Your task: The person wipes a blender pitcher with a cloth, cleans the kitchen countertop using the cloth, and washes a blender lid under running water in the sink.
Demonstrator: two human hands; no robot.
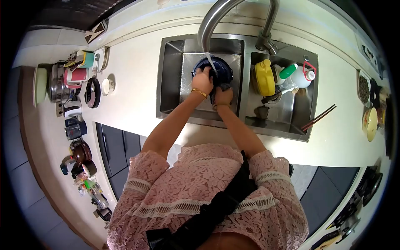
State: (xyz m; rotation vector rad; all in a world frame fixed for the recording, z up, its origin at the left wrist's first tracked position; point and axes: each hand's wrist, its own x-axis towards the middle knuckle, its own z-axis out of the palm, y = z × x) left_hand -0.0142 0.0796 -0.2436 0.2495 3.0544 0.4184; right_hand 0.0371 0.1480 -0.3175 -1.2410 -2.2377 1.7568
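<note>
A dark blue bowl with small side handles (225, 71) sits in the left basin of the steel sink (171, 79), under running water. My left hand (203, 81) is at the bowl's near left rim, its fingers curled over a dark cloth (213, 78). Close beside it, my right hand (223, 96) is closed around a lower part of the same cloth, at the bowl's near side. The fingertips of both hands are partly hidden by the cloth and the bowl.
Overhead arches the faucet (212, 21). The right basin holds a yellow jug (264, 79), a white bottle (301, 78) and a green-capped bottle (288, 71). Chopsticks (318, 117) lean over its near right corner. On the left counter stand a white cup (108, 86) and several dishes.
</note>
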